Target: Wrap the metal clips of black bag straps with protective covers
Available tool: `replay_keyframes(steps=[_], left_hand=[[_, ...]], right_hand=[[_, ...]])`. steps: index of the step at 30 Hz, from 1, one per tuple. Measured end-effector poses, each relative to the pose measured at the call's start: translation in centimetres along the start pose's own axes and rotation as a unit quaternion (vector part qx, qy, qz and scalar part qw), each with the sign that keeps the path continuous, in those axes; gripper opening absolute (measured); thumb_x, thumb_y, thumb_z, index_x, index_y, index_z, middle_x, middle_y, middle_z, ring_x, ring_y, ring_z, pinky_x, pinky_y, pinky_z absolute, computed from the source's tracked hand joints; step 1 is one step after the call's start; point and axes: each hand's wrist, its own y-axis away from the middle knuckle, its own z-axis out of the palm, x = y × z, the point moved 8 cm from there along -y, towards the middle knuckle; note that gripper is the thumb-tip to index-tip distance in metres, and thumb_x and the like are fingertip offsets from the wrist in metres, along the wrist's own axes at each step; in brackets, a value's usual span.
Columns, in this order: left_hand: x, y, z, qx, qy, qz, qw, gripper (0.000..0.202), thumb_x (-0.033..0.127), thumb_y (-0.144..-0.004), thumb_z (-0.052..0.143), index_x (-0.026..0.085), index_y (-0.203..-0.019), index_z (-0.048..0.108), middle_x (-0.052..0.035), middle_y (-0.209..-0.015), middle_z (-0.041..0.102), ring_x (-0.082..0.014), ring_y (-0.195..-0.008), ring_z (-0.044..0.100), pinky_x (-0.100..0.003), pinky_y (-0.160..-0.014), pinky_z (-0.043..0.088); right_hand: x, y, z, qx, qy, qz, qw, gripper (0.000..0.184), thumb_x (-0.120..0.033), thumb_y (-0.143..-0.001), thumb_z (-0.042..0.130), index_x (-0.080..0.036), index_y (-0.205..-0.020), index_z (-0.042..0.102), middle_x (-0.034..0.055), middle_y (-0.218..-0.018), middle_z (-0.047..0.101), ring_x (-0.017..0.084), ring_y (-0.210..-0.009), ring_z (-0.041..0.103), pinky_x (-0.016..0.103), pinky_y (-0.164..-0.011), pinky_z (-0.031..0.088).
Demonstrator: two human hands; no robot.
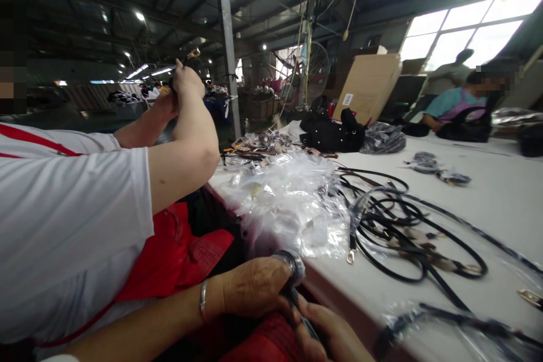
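L hand (pixel 257 288) is clamped round a plastic-wrapped strap coil (pixel 297 267), prob. to stop the loops springing apart; R hand (pixel 328 328) is closed on the strands below it, fingers near the L ones, likely keeping that end under control. Coil's held just off the near edge of the desk (pixel 487 203), above red cloth (pixel 271 342), poss. b/c a heap of clear bags (pixel 305 203) takes up the desk there. Black straps (pixel 377 219) lie loosely looped R of the bags, apparently w/in easy reach, a metal clip (pixel 350 257) at the edge. Co-worker (pixel 80 198) in white on L has arms raised; can't tell exactly what they hold.
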Motion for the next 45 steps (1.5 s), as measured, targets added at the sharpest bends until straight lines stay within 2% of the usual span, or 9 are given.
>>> replay_keyframes(steps=[7, 13, 15, 18, 22, 29, 34, 38, 45], left_hand=[[0.7, 1.1, 2.5, -0.061, -0.024, -0.031, 0.997, 0.022, 0.035, -0.095, 0.045, 0.014, -0.103, 0.050, -0.0088, -0.088, 0.065, -0.0232, -0.071, 0.061, -0.032, -0.062, 0.046], [1.2, 2.8, 3.4, -0.129, 0.173, -0.164, 0.963, 0.022, 0.036, -0.095, 0.045, 0.020, -0.082, 0.052, 0.0000, -0.069, 0.058, -0.0146, -0.055, 0.049, -0.026, -0.053, 0.030], [1.4, 3.1, 3.2, -0.122, 0.310, -0.231, 0.914, 0.030, 0.038, -0.098, 0.042, 0.020, -0.077, 0.053, 0.0011, -0.065, 0.055, -0.0134, -0.055, 0.048, -0.025, -0.054, 0.029], [1.8, 3.3, 3.3, -0.084, 0.508, -0.307, 0.800, 0.038, 0.046, -0.098, 0.044, 0.018, -0.076, 0.057, 0.0006, -0.062, 0.053, -0.0133, -0.057, 0.049, -0.023, -0.056, 0.034], [1.4, 3.5, 3.7, 0.007, 0.658, -0.356, 0.663, 0.047, 0.055, -0.094, 0.047, 0.012, -0.090, 0.065, 0.0005, -0.055, 0.052, -0.0097, -0.045, 0.043, -0.020, -0.047, 0.030], [-0.6, 3.6, 5.3, 0.153, 0.767, -0.419, 0.461, 0.051, 0.056, -0.091, 0.053, 0.009, -0.076, 0.066, 0.0068, -0.044, 0.038, -0.0063, -0.034, 0.035, -0.022, -0.044, 0.048], [-2.2, 3.3, 4.6, 0.235, 0.766, -0.433, 0.414, 0.050, 0.056, -0.084, 0.064, 0.009, -0.070, 0.067, 0.0088, -0.041, 0.035, -0.0048, -0.033, 0.029, -0.021, -0.040, 0.047], [-2.8, 2.6, 3.7, 0.267, 0.776, -0.420, 0.388, 0.048, 0.056, -0.084, 0.065, 0.009, -0.071, 0.067, 0.0097, -0.041, 0.034, -0.0042, -0.034, 0.029, -0.020, -0.043, 0.046], [-3.4, 1.7, 3.4, 0.295, 0.788, -0.410, 0.351, 0.046, 0.052, -0.089, 0.060, 0.009, -0.074, 0.065, 0.0097, -0.043, 0.034, -0.0042, -0.036, 0.030, -0.019, -0.046, 0.042]], right_hand=[[-0.7, 1.7, -0.9, -0.032, 0.198, 0.009, 0.980, 0.037, -0.052, -0.084, 0.059, -0.017, -0.074, 0.054, -0.0089, -0.046, 0.041, 0.005, -0.039, 0.027, 0.020, -0.040, 0.017], [-7.3, 4.3, -0.1, 0.057, 0.631, -0.203, 0.746, 0.013, -0.032, -0.092, 0.056, -0.022, -0.084, 0.061, -0.0012, -0.076, 0.065, 0.014, -0.065, 0.053, 0.026, -0.059, 0.029], [-8.2, 4.1, 0.1, 0.039, 0.657, -0.221, 0.720, 0.022, -0.034, -0.096, 0.050, -0.024, -0.082, 0.063, -0.0011, -0.076, 0.064, 0.015, -0.065, 0.053, 0.026, -0.059, 0.030], [-8.7, 3.0, -0.4, 0.016, 0.617, -0.224, 0.754, 0.030, -0.039, -0.096, 0.050, -0.022, -0.077, 0.066, 0.0004, -0.080, 0.061, 0.017, -0.073, 0.054, 0.026, -0.066, 0.035], [-6.7, 1.2, -1.2, -0.008, 0.433, -0.169, 0.886, 0.037, -0.050, -0.096, 0.048, -0.019, -0.079, 0.060, -0.0022, -0.072, 0.053, 0.013, -0.066, 0.046, 0.024, -0.060, 0.034], [-2.6, -1.1, -2.4, 0.089, 0.122, -0.193, 0.969, 0.040, -0.060, -0.088, 0.058, -0.020, -0.082, 0.055, -0.0032, -0.080, 0.052, 0.011, -0.073, 0.051, 0.019, -0.065, 0.045], [-0.9, -3.2, -1.6, 0.051, 0.008, -0.163, 0.985, 0.053, -0.063, -0.080, 0.068, -0.016, -0.105, 0.065, 0.0055, -0.095, 0.068, 0.018, -0.088, 0.066, 0.027, -0.078, 0.054], [-1.2, -3.1, -1.8, 0.157, -0.014, -0.232, 0.960, 0.051, -0.067, -0.079, 0.065, -0.019, -0.096, 0.064, 0.0059, -0.100, 0.069, 0.022, -0.098, 0.066, 0.029, -0.081, 0.055], [-1.0, -1.0, 0.2, 0.247, 0.252, -0.340, 0.872, 0.062, -0.073, -0.088, 0.043, -0.023, -0.123, 0.055, 0.0080, -0.101, 0.073, 0.027, -0.089, 0.069, 0.031, -0.078, 0.051]])
